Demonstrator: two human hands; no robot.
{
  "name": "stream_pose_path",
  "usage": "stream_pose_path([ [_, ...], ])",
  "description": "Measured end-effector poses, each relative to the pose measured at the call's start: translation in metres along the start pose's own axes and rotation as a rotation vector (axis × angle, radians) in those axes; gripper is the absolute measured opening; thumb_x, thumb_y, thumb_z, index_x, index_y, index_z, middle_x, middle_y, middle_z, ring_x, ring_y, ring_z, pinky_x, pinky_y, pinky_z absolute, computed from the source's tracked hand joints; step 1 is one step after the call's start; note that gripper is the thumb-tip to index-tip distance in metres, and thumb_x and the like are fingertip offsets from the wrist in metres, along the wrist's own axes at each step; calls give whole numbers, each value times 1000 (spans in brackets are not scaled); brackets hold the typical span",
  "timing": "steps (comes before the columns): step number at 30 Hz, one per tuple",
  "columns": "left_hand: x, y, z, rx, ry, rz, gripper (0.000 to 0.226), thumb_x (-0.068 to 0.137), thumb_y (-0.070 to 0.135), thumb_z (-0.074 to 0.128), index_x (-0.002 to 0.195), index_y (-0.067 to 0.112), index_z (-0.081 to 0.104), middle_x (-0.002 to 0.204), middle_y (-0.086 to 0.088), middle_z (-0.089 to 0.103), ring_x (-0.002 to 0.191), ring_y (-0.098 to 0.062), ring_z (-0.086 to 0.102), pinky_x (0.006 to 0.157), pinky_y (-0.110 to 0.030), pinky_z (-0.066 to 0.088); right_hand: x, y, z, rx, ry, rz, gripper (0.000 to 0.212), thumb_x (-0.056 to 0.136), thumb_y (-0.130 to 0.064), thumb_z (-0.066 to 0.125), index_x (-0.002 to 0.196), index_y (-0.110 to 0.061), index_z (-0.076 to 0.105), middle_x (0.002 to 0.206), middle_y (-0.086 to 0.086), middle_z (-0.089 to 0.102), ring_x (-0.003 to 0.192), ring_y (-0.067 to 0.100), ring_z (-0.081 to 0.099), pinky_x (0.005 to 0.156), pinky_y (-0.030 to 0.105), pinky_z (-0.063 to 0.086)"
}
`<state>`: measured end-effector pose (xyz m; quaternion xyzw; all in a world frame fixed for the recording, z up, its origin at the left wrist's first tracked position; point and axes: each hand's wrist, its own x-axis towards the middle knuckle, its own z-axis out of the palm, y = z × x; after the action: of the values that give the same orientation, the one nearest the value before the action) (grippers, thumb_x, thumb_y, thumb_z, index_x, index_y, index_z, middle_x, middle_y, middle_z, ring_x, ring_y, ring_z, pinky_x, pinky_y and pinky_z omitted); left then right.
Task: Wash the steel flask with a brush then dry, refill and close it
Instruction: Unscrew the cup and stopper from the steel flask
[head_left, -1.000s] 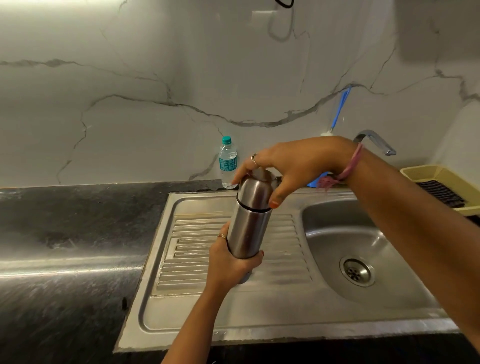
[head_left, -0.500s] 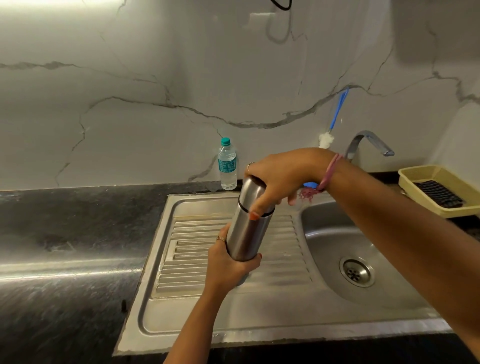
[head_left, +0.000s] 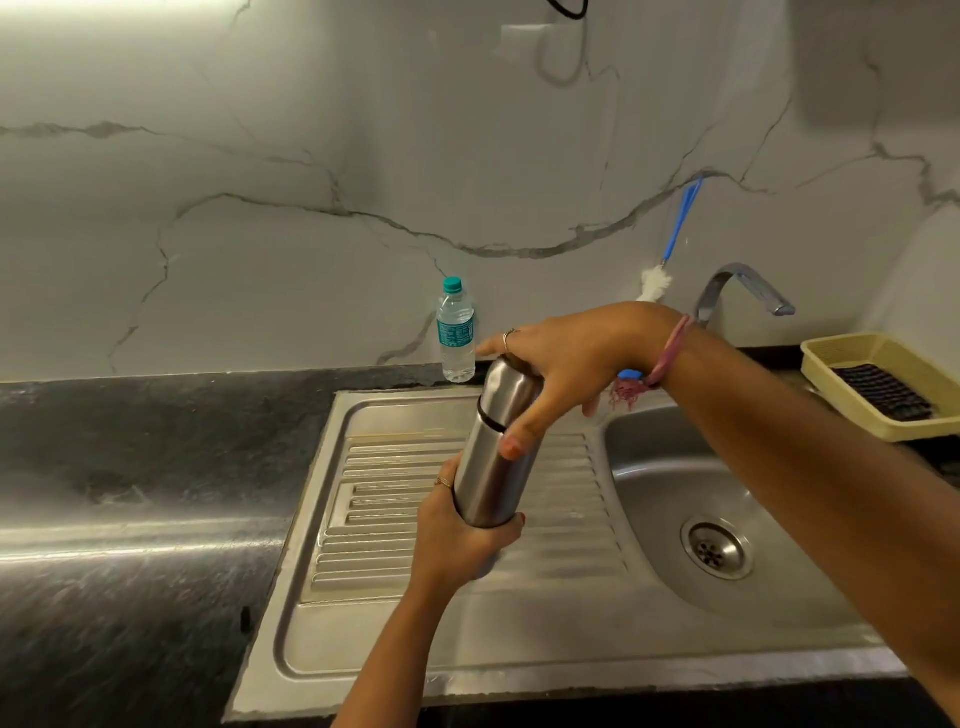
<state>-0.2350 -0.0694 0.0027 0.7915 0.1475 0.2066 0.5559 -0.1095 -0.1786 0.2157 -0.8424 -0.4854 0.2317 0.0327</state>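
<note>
Head view shows the steel flask (head_left: 496, 457) held tilted above the ribbed drainboard (head_left: 395, 525) of the sink (head_left: 649, 525). Her left hand (head_left: 460, 540) grips its base; the right hand (head_left: 561, 364) wraps over the cap (head_left: 511, 387), thumb down the side. Behind, by the wall edge, stand a water bottle (head_left: 456, 332), a blue-handled brush (head_left: 670, 249) and the tap (head_left: 743, 291); a yellow tray (head_left: 831, 364) sits at the right.

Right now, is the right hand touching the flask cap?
Touching. The head view shows the right hand draped over the cap of the steel flask, thumb pressed along its side; the left hand grips the base.
</note>
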Motion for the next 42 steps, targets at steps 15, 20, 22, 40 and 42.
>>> stream_pose_path([
  [15,5,-14,-9,-25,6,-24,71,55,14,90,115,30,55,94,7,67,76,-1,64,62,-12,51,-13,53,-24,525,191,-112,59,74,-17,78,127,-28,54,123,-1,55,95,16,68,82,35,58],
  [20,7,-21,-14,-33,23,-57,74,50,25,86,119,22,58,95,5,68,77,-2,65,61,-12,49,16,93,15,657,269,59,58,75,-13,79,127,-26,56,117,3,57,97,20,65,76,30,59],
  [22,9,-25,-16,-30,28,-66,75,50,27,87,118,25,57,96,5,69,79,-4,66,64,-14,51,34,104,41,524,293,137,63,75,-17,79,131,-23,50,112,1,58,92,14,62,69,20,55],
  [40,11,-37,-25,28,23,-45,81,46,45,84,121,31,55,101,10,66,87,-3,64,70,-15,52,119,146,177,199,199,343,72,67,-17,83,130,-20,48,127,3,49,114,22,50,94,32,48],
  [42,11,-38,-25,38,23,-42,81,48,43,85,122,32,55,102,11,66,87,-2,64,70,-15,53,120,147,181,193,200,352,73,67,-18,83,131,-20,47,127,3,49,114,22,50,94,32,48],
])
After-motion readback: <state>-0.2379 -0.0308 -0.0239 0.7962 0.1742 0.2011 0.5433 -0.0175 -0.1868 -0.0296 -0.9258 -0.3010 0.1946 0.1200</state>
